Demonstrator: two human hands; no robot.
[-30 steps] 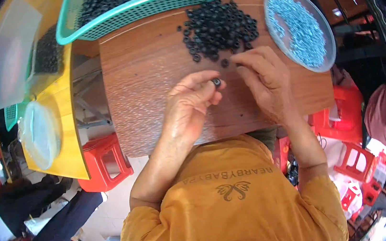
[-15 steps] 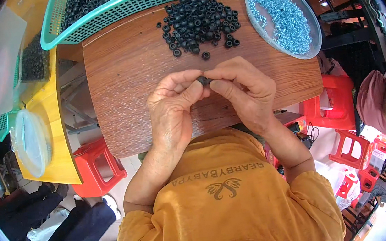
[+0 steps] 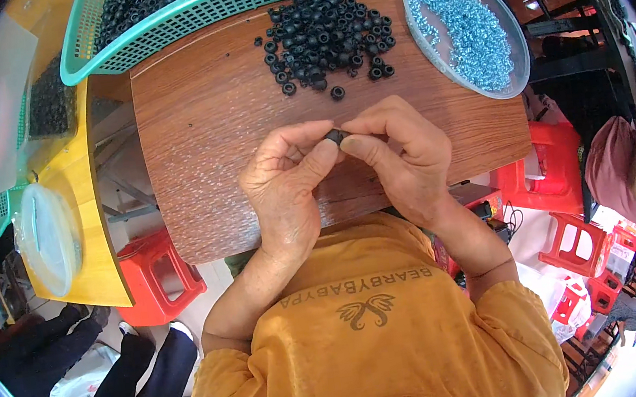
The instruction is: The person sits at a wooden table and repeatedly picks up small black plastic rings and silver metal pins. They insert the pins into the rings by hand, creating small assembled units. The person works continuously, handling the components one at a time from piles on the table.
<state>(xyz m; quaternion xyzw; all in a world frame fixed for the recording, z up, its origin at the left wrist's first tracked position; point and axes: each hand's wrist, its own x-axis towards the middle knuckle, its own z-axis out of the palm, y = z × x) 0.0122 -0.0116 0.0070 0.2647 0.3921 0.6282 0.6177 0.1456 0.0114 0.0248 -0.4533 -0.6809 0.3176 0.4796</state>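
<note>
Black bead (image 3: pixel 336 136) (partly covered) sits between left hand (image 3: pixel 282 177) and right hand (image 3: pixel 407 157).

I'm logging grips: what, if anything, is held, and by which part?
A black piece, by its left side in the left hand and right side in the right hand; finer detail is hidden.

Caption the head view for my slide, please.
Left hand and right hand pinch one small black part together near a pile of black parts on a brown table.
</note>
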